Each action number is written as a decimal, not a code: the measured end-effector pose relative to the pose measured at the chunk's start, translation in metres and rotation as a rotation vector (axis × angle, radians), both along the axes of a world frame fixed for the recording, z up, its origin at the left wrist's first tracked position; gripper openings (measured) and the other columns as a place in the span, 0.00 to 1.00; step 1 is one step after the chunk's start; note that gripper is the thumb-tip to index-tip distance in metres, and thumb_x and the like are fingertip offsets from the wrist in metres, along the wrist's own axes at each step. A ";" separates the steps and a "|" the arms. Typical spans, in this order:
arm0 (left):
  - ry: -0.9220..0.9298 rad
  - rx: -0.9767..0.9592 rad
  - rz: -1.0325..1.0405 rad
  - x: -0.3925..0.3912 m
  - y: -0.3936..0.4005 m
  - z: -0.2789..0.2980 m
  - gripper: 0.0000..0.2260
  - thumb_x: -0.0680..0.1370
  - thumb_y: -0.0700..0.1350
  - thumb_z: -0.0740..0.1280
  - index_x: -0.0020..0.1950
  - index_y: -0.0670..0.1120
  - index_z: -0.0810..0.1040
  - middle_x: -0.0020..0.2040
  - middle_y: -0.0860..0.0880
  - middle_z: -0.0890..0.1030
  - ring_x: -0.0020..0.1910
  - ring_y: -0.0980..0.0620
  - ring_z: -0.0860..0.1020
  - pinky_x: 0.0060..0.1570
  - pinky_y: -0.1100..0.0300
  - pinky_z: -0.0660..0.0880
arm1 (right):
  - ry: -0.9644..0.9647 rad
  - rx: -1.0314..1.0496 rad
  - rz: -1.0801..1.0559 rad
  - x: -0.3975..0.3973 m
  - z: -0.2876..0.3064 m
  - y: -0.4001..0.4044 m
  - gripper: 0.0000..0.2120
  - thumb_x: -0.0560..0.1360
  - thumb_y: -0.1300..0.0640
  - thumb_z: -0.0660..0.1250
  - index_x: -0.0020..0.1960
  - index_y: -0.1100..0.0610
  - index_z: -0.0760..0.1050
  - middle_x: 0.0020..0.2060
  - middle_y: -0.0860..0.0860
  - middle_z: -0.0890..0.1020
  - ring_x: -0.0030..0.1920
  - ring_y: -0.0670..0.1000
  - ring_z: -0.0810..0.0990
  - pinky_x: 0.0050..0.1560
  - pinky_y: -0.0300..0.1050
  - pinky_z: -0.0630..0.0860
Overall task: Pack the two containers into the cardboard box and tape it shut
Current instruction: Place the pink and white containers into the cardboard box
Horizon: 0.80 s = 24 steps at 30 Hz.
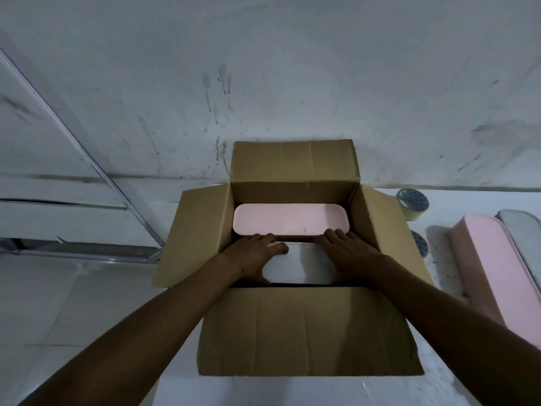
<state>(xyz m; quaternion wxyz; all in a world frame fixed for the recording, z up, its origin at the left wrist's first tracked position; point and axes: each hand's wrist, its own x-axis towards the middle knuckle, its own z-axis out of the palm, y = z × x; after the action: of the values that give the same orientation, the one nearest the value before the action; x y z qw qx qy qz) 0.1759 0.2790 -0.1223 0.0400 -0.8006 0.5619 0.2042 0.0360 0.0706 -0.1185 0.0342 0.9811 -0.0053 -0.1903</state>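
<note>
An open cardboard box [307, 332] stands in front of me with all its flaps folded outward. A pink container [289, 219] lies inside along the far wall. In front of it, nearer to me, sits a white container [301, 266]. My left hand [254, 256] grips its left end and my right hand [348, 253] grips its right end, both reaching down into the box. A roll of tape [412, 203] lies to the right of the box, beyond its right flap.
A pink container [486, 273] and a grey one [524, 232] lie on the white surface at the right. A second tape roll [420, 243] peeks out beside the right flap. A stained white wall rises behind the box. Tiled floor and a metal rail lie at the left.
</note>
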 end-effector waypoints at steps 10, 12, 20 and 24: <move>-0.070 -0.145 0.017 -0.001 -0.019 0.047 0.21 0.76 0.63 0.64 0.63 0.53 0.75 0.62 0.51 0.78 0.56 0.50 0.77 0.53 0.52 0.75 | -0.156 0.350 -0.244 -0.019 0.038 0.007 0.29 0.72 0.40 0.68 0.70 0.47 0.65 0.68 0.48 0.70 0.66 0.51 0.69 0.65 0.50 0.67; -0.016 -0.355 0.040 -0.009 -0.043 0.066 0.15 0.77 0.58 0.64 0.59 0.52 0.78 0.57 0.52 0.81 0.52 0.52 0.79 0.48 0.55 0.76 | -0.367 0.363 -0.321 -0.027 0.050 0.003 0.16 0.75 0.44 0.64 0.60 0.47 0.73 0.59 0.46 0.75 0.59 0.48 0.74 0.57 0.44 0.71; 0.081 -0.551 -0.242 -0.096 -0.188 0.093 0.09 0.78 0.53 0.64 0.51 0.51 0.81 0.47 0.53 0.84 0.44 0.52 0.80 0.43 0.56 0.76 | -0.743 0.405 -0.651 -0.127 0.064 -0.064 0.02 0.74 0.56 0.67 0.43 0.52 0.77 0.39 0.45 0.78 0.42 0.46 0.75 0.40 0.37 0.67; 0.115 -0.489 -0.344 -0.138 -0.250 0.078 0.10 0.79 0.53 0.63 0.51 0.50 0.80 0.46 0.51 0.84 0.42 0.50 0.80 0.40 0.55 0.76 | -0.726 0.318 -0.865 -0.182 0.043 -0.106 0.01 0.73 0.55 0.67 0.44 0.52 0.77 0.40 0.44 0.78 0.44 0.49 0.74 0.43 0.43 0.68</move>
<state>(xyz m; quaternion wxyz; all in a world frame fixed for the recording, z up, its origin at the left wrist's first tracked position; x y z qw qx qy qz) 0.0375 0.0285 -0.0440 -0.1519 -0.6668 0.7230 0.0980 -0.1463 -0.0351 -0.0760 -0.1984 0.8852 -0.3879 0.1629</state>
